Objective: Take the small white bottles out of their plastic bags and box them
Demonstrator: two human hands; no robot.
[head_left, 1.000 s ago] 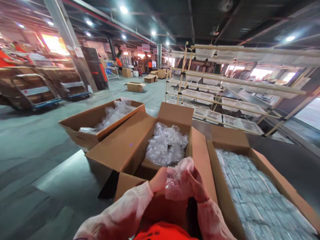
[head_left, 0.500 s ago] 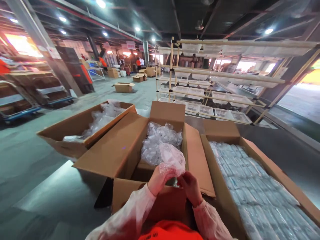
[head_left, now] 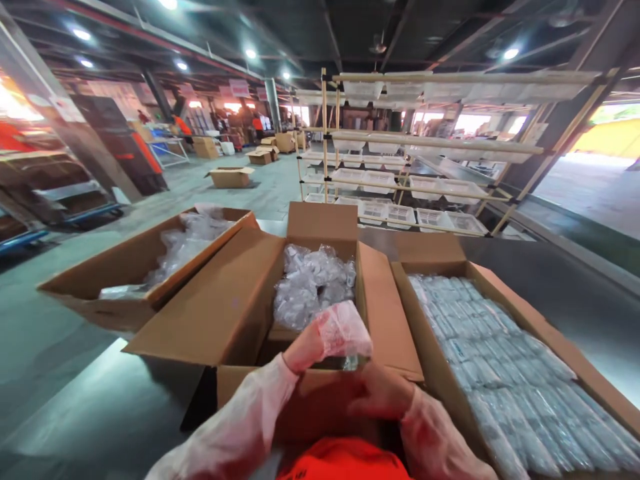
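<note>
Clear bubble-wrap pouch (head_left: 345, 328) is gripped by left hand (head_left: 306, 347), above near edge of open brown cardboard box (head_left: 250, 297) with crumpled clear plastic packaging (head_left: 313, 283). Right hand (head_left: 384, 392) is held just below pouch, fingers loosely bent; its grip can't be told.

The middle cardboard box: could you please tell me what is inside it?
Clear plastic-wrapped pieces lie heaped toward its far end. The wrapped item in the left hand covers part; whatever lies beneath the heap is hidden.
</note>
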